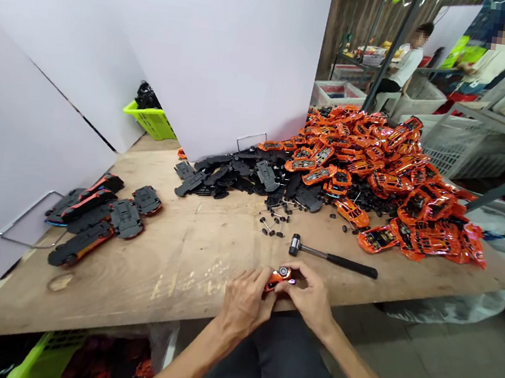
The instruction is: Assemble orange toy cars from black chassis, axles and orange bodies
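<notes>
An orange toy car (274,277) is held between both hands near the table's front edge, one wheel showing on its side. My left hand (246,290) wraps round the car's left end. At the other end, the fingertips of my right hand (311,293) pinch the car close to the wheel; part of the body is hidden by the fingers. Just beyond my hands lies a hammer (334,258) with a black handle. Small wheel axles (274,223) are scattered past it. Black car bases (236,171) lie heaped farther back.
A large pile of orange car shells (364,148) covers the right back of the table. Several cars (126,217) lie with black undersides up at the left. White panels (234,44) stand behind. A green crate (152,121) sits at the back. Other people (406,63) are beyond.
</notes>
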Demonstrator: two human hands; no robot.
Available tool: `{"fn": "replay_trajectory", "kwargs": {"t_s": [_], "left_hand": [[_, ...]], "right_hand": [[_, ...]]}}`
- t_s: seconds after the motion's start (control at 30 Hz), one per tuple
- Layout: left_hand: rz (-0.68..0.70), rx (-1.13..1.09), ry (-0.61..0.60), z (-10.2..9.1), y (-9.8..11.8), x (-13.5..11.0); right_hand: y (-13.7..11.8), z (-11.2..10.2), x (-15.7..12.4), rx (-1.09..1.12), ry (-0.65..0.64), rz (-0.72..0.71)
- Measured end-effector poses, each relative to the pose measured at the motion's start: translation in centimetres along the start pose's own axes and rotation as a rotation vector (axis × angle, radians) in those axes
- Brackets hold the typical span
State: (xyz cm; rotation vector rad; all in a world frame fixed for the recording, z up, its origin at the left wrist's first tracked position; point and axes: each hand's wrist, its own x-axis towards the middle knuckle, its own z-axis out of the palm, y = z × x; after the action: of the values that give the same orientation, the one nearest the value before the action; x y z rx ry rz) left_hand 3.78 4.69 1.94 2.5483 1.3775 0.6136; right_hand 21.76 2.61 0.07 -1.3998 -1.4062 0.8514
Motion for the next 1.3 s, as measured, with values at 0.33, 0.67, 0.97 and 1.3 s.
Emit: {"fn": "replay_trajectory", "kwargs": {"t_s": [0.33, 0.67, 0.97, 1.3], "left_hand": [[-0.561, -1.306, 0.243, -1.3, 0.1, 1.1], [-0.383, -1.029, 0.095, -2.0, -1.6, 0.3], [-0.373, -1.013, 0.04, -0.3, -2.3, 0.1], [-0.14, -0.938, -0.061, -5.0, 0.1, 1.0]], "right_hand": [[-1.0, 1.2, 0.5, 0.252, 0.017, -0.061], [-1.3, -1.9, 2.0, -0.178, -0.199, -0.35], [0.5, 0.0, 1.3, -0.083, -0.073, -0.186], [-5.8, -2.0, 2.1, -0.124, -0.274, -0.055]]}}
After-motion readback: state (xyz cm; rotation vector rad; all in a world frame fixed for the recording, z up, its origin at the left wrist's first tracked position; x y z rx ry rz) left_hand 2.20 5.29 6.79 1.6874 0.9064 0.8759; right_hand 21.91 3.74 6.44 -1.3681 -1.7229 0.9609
